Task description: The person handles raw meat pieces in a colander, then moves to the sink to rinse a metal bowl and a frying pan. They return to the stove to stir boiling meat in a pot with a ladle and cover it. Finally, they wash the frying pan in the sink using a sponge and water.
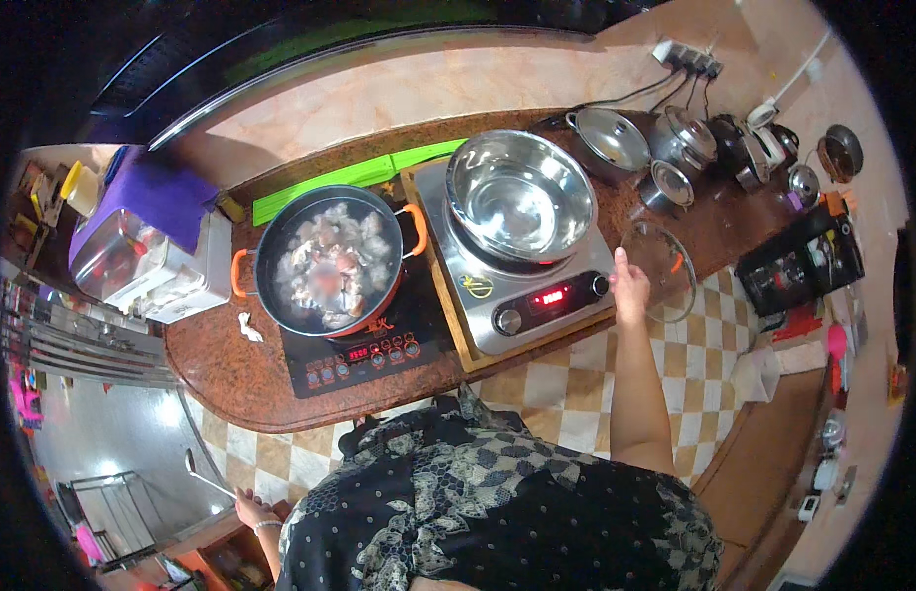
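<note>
My right hand (629, 289) is shut on the near rim of a clear glass pot lid (661, 299) with an orange handle. The lid is tilted at the counter's front edge, partly above the floor. Low on the left, my left hand (253, 510) grips a long-handled ladle (209, 484), its bowl pointing away from the counter. Before me stands a dark pot (393, 295) with orange handles, holding pieces of raw-looking meat (336, 266) in water, on a black induction cooker (369, 369). An empty-looking stainless steel bowl (521, 196) rests on a silver cooker (487, 318) with a lit red display.
Lidded pots (613, 140) and small appliances line the right-hand counter (606, 188), below a power strip (687, 59) with several cords. A white container draped in purple cloth (155, 199) stands left. A crumpled white tissue (249, 327) lies beside the dark pot. A range hood (354, 44) overhangs the back.
</note>
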A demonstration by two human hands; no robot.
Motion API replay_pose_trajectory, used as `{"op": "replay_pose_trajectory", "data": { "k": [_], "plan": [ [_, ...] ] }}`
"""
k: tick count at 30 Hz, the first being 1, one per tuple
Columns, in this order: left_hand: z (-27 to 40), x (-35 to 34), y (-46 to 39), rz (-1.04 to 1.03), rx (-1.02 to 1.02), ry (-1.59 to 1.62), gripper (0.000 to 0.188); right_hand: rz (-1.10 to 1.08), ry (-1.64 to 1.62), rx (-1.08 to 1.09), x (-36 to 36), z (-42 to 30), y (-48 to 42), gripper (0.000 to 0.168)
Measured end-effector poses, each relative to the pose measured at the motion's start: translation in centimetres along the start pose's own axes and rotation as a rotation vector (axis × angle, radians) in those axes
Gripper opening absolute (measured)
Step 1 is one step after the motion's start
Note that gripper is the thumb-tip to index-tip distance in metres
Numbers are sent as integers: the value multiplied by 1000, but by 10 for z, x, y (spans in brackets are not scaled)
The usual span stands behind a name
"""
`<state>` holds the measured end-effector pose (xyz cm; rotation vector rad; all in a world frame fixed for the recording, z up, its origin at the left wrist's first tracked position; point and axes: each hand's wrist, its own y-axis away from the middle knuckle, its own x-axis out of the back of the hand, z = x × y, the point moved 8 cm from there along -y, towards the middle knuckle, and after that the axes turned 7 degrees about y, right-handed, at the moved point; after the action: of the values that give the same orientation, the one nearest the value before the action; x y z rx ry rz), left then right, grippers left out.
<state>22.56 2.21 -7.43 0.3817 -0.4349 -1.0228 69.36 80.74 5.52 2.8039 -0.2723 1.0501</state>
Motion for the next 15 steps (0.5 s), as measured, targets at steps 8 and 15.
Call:
{"op": "replay_pose_trajectory", "data": {
  "k": [8, 15],
  "plan": [
    [-6, 4, -21, -26, -73, 0, 31, -382, -475, 61, -65, -54, 14, 17],
    [2, -3, 13, -21, -38, 32, 25, -317, -430, 41, -69, -50, -8, 13]
  ]
}}
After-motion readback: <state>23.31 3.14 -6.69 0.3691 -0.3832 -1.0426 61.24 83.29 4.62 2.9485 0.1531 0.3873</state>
